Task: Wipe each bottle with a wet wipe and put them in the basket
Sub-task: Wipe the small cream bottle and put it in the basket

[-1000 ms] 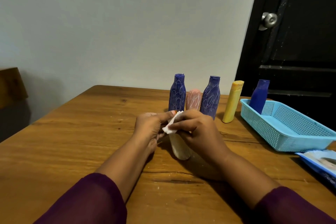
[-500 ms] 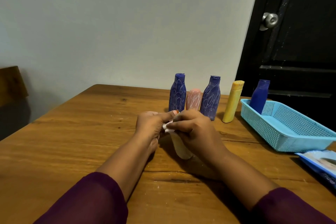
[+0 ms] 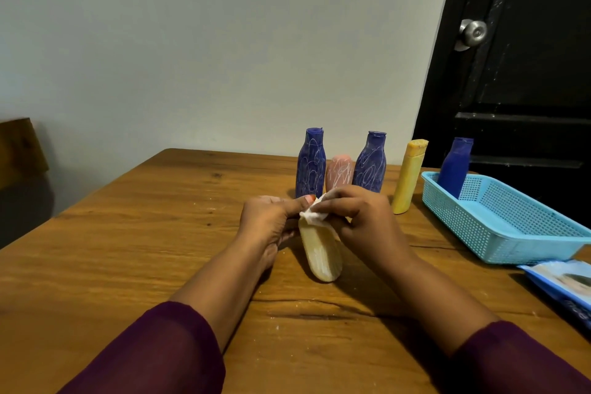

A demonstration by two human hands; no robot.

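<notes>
L hand (image 3: 268, 221) curled round upper end of tan bottle (image 3: 321, 253), thumb on top. R hand (image 3: 361, 217) pinches wet wipe (image 3: 315, 216) against that same end. Bottle tilted, base toward wearer, low over table (image 3: 144, 233); contact w/ table unclear.

Judged: mid-wipe, upper part only covered.

To do well: firm L grip, rotate bottle, draw wipe down full length incl. base, refold if soiled.

Then to blue basket (image 3: 499, 227) at R, where blue bottle (image 3: 454, 166) stands. Row of four bottles (image 3: 371, 163) waits behind hands.
</notes>
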